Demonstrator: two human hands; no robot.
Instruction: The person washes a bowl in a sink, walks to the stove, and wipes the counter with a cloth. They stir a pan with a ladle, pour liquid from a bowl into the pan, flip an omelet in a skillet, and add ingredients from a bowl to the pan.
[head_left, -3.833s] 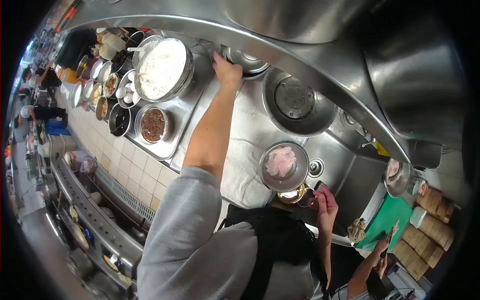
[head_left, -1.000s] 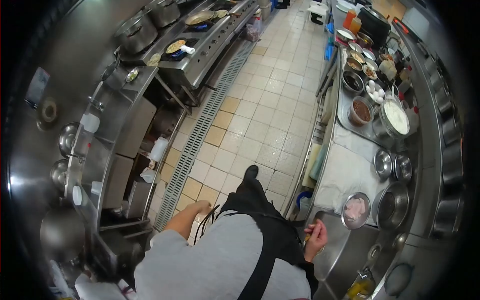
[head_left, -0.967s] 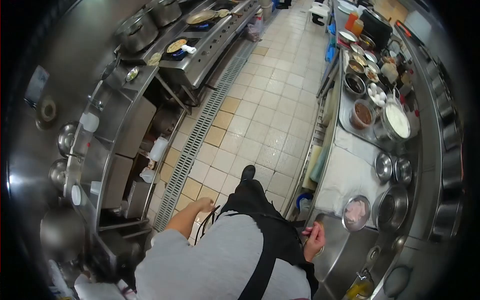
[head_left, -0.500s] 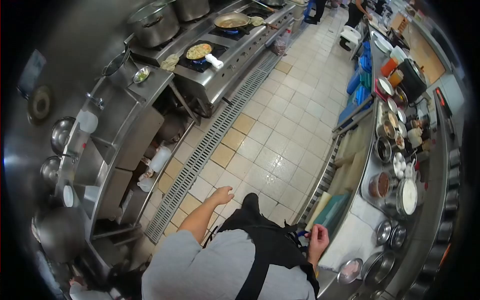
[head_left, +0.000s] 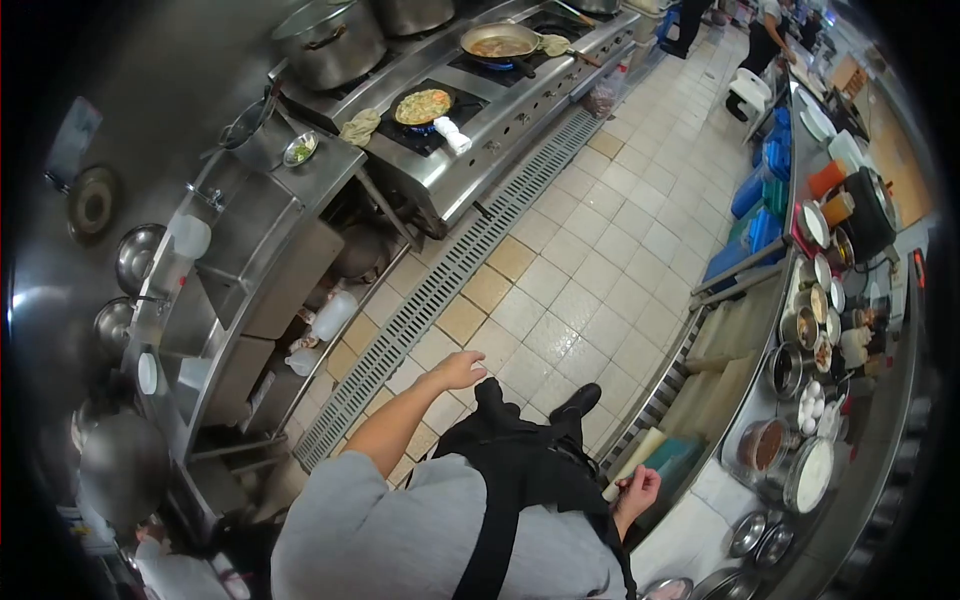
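Note:
My left hand point(head_left: 462, 370) hangs over the tiled floor in front of my body. Its fingers are loosely stretched with a gap at the thumb, and I see nothing in it. My right hand point(head_left: 638, 494) is at my right side, by the worktop's near edge, with its fingers curled in; whether anything is inside them is hidden. Close to it are a green board point(head_left: 672, 465) and a pale board point(head_left: 636, 457) standing below the counter edge. I wear a black apron point(head_left: 500, 510) over a grey shirt.
On the left, a stove point(head_left: 440, 180) carries a pan of food point(head_left: 423, 106), a second pan point(head_left: 499, 42) and large pots. A floor drain grate point(head_left: 450, 285) runs alongside. Bowls and containers line the right counter point(head_left: 715, 492). People stand at the far end; another point(head_left: 185, 565) is at lower left.
The view has shifted as I step along the aisle; a second shoe now shows ahead. My left hand has moved slightly up and right. The right hand stays at my side.

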